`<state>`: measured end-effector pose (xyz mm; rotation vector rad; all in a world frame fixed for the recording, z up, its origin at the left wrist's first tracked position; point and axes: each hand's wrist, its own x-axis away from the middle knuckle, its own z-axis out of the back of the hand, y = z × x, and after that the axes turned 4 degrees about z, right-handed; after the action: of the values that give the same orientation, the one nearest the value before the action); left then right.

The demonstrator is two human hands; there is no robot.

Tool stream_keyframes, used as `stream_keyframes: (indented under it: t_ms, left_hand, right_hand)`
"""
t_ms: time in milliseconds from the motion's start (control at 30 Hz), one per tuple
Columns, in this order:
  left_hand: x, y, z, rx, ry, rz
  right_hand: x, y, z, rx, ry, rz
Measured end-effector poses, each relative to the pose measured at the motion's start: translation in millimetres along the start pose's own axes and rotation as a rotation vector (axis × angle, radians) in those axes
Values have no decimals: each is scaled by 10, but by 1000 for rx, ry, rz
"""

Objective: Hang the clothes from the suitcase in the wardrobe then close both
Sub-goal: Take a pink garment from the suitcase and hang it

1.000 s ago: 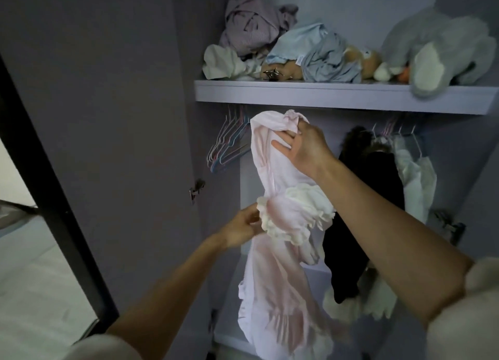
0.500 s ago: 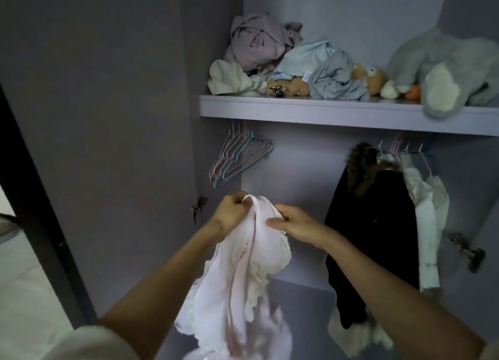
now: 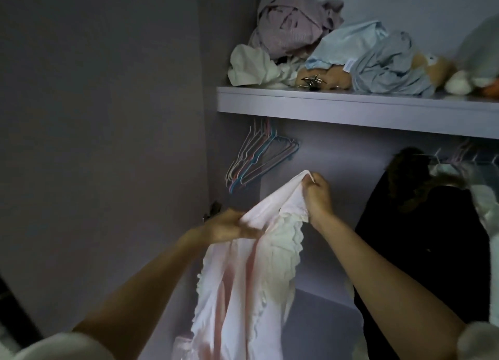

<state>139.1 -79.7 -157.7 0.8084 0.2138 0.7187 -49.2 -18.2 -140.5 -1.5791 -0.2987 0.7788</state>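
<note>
I hold a pale pink garment with white ruffled trim [image 3: 251, 273] in front of the open wardrobe. My right hand [image 3: 317, 196] grips its top edge, raised higher. My left hand [image 3: 229, 226] grips the fabric lower and to the left. The garment hangs down between my arms. A bunch of empty wire hangers [image 3: 259, 161] hangs on the rail just above and left of my hands. The suitcase is out of view.
The wardrobe shelf [image 3: 351, 108] above carries crumpled clothes [image 3: 297, 27] and plush toys [image 3: 437, 68]. A black garment [image 3: 421, 238] and white clothes [image 3: 486, 206] hang at the right. The open wardrobe door [image 3: 94, 143] stands at the left, with a hinge [image 3: 213, 210] near my left hand.
My hands have spread apart along the garment's top edge: the right rose, the left dropped lower left. A second ago the right hand held it high near the shelf.
</note>
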Motion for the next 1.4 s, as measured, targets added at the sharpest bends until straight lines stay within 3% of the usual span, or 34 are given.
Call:
stream_keyframes:
  t_ms: [33, 167, 300, 467, 667, 1100, 1200, 1400]
  left_hand:
    - [-61, -97, 31, -17, 40, 33]
    - [-453, -311, 165, 2, 247, 176]
    - [-760, -258, 238, -89, 344, 197]
    - [-1011, -304, 202, -172, 495, 204]
    - [-1152, -401, 200, -216, 495, 271]
    - [-1118, -485, 126, -175, 415, 313]
    - [-1101, -447, 85, -91, 354, 304]
    - [-954, -428, -12, 348, 283, 277]
  right_hand:
    - [-117, 64, 10, 3, -24, -30]
    - [-609, 416, -34, 166, -382, -195]
    - [-1042, 626, -380, 73, -472, -318]
    - [-1383, 754, -1037, -216, -452, -484]
    - [-1598, 879, -1492, -335, -432, -583]
    - [-1661, 910, -1200, -27, -84, -257]
    - [-1591, 771, -1002, -90, -107, -255]
    - [-1012, 934, -567, -148, -152, -364]
